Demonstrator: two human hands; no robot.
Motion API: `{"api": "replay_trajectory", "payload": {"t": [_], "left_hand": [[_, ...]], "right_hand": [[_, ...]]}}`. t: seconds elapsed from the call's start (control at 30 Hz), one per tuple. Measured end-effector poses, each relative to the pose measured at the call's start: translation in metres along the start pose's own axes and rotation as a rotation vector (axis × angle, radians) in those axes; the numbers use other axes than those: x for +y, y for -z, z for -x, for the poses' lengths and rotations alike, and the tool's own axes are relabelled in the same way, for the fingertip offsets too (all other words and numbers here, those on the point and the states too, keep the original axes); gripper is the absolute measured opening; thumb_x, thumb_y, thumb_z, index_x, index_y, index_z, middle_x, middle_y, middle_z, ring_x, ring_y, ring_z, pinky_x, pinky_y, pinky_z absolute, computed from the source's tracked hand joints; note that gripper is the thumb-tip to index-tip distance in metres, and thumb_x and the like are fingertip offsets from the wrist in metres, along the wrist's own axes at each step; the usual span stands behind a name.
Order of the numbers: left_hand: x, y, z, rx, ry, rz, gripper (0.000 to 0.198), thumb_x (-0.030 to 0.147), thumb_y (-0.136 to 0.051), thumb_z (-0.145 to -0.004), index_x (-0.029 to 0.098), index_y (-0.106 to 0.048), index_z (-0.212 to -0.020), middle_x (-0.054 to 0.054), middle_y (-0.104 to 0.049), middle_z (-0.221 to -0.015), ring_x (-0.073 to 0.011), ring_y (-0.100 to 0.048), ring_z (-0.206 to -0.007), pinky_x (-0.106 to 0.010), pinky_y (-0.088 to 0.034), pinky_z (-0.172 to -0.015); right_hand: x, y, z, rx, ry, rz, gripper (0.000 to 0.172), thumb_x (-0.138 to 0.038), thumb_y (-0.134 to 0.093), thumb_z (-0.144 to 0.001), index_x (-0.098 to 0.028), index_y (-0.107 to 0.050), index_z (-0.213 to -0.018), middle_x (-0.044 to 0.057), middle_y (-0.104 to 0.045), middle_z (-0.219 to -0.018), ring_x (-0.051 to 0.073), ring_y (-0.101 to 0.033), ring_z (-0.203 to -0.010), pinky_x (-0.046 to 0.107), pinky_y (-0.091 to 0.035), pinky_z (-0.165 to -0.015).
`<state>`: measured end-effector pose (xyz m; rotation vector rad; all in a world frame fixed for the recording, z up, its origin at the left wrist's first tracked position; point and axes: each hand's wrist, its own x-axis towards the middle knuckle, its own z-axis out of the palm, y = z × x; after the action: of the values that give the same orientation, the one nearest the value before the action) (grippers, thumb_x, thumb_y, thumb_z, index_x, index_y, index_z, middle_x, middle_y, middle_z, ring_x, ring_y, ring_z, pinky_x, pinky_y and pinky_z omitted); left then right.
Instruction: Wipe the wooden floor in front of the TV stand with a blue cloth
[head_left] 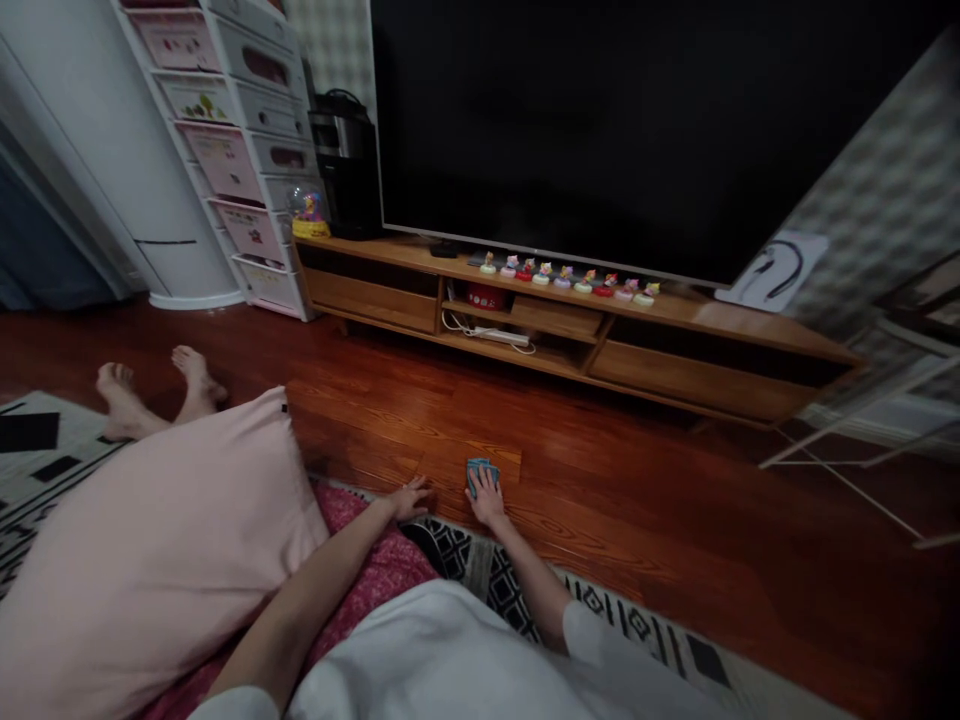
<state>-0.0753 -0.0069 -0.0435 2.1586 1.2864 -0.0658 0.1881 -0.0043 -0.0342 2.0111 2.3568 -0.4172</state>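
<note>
The wooden floor (600, 480) stretches beyond the patterned rug (477, 567); near the rug's far edge rests the left hand (409, 499), grip loosely spread. Just past that edge, the right hand (487, 499) lies, grip wide, over a blue cloth (478, 463) on the floor.

left hand (411, 498): palm down | right hand (487, 496): palm down | arms (531, 575): reaching forward

cloth (482, 464) part-hidden under right fingers (487, 479)
</note>
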Motion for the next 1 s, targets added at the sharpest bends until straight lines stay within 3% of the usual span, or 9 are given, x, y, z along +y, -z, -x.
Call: {"api": "replay_trajectory", "payload": {"t": [0.17, 0.27, 0.37, 0.57, 0.67, 0.8, 1.0], "left_hand": [[0.003, -0.001, -0.002, -0.009, 0.018, -0.011, 0.064, 0.047, -0.059, -0.093, 0.021, -0.044, -0.15, -0.015, -0.021, -0.164, -0.0352, -0.017, -0.15, -0.049, -0.022, -0.12], [0.004, -0.002, -0.001, -0.017, 0.015, -0.014, 0.064, 0.047, -0.06, -0.093, 0.022, -0.044, -0.15, -0.015, -0.02, -0.165, -0.0348, -0.019, -0.149, -0.049, -0.023, -0.119], [0.004, -0.001, 0.0, -0.006, -0.001, -0.012, 0.063, 0.049, -0.059, -0.093, 0.024, -0.045, -0.149, -0.013, -0.022, -0.164, -0.0346, -0.019, -0.149, -0.049, -0.023, -0.119], [0.004, 0.003, 0.002, -0.006, -0.007, -0.011, 0.066, 0.052, -0.059, -0.091, 0.025, -0.045, -0.149, -0.013, -0.026, -0.163, -0.0364, -0.019, -0.149, -0.052, -0.025, -0.118], [0.005, 0.004, 0.003, 0.003, -0.006, -0.002, 0.065, 0.053, -0.059, -0.091, 0.024, -0.046, -0.149, -0.013, -0.027, -0.163, -0.0359, -0.02, -0.149, -0.05, -0.027, -0.118], [0.008, 0.006, 0.004, 0.001, 0.016, 0.016, 0.067, 0.055, -0.06, -0.091, 0.022, -0.047, -0.148, -0.015, -0.025, -0.163, -0.0363, -0.018, -0.15, -0.049, -0.023, -0.12], [0.007, 0.003, 0.003, -0.011, 0.008, 0.002, 0.062, 0.05, -0.058, -0.093, 0.022, -0.046, -0.148, -0.014, -0.023, -0.164, -0.036, -0.017, -0.15, -0.051, -0.021, -0.12]], "right_hand": [[0.018, -0.047, 0.064, 0.065, 0.138, 0.017, 0.058, -0.039, -0.038, -0.1, -0.035, -0.027, -0.156, 0.001, -0.018, -0.166, 0.021, -0.014, -0.153, 0.044, -0.019, -0.12], [0.022, -0.056, 0.079, 0.078, 0.14, 0.021, 0.058, -0.038, -0.038, -0.1, -0.035, -0.026, -0.156, 0.001, -0.018, -0.166, 0.021, -0.013, -0.153, 0.044, -0.017, -0.12], [0.02, -0.04, 0.062, 0.058, 0.095, 0.025, 0.058, -0.04, -0.036, -0.1, -0.035, -0.025, -0.156, 0.001, -0.018, -0.167, 0.021, -0.012, -0.153, 0.044, -0.018, -0.121], [0.007, 0.022, -0.008, -0.026, -0.078, 0.01, 0.057, -0.041, -0.031, -0.102, -0.03, -0.025, -0.157, 0.002, -0.014, -0.167, 0.02, -0.015, -0.152, 0.041, -0.022, -0.119], [0.003, 0.034, -0.022, -0.039, -0.106, 0.002, 0.057, -0.041, -0.031, -0.102, -0.029, -0.025, -0.157, 0.003, -0.015, -0.167, 0.021, -0.016, -0.152, 0.043, -0.022, -0.119], [0.009, 0.013, 0.001, -0.028, -0.025, 0.002, 0.057, -0.041, -0.033, -0.101, -0.031, -0.025, -0.157, 0.002, -0.014, -0.167, 0.02, -0.015, -0.152, 0.043, -0.019, -0.119], [0.038, -0.042, 0.078, 0.006, 0.095, 0.004, 0.058, -0.043, -0.034, -0.101, -0.035, -0.022, -0.157, -0.001, -0.014, -0.167, 0.019, -0.011, -0.153, 0.042, -0.017, -0.121]]}}
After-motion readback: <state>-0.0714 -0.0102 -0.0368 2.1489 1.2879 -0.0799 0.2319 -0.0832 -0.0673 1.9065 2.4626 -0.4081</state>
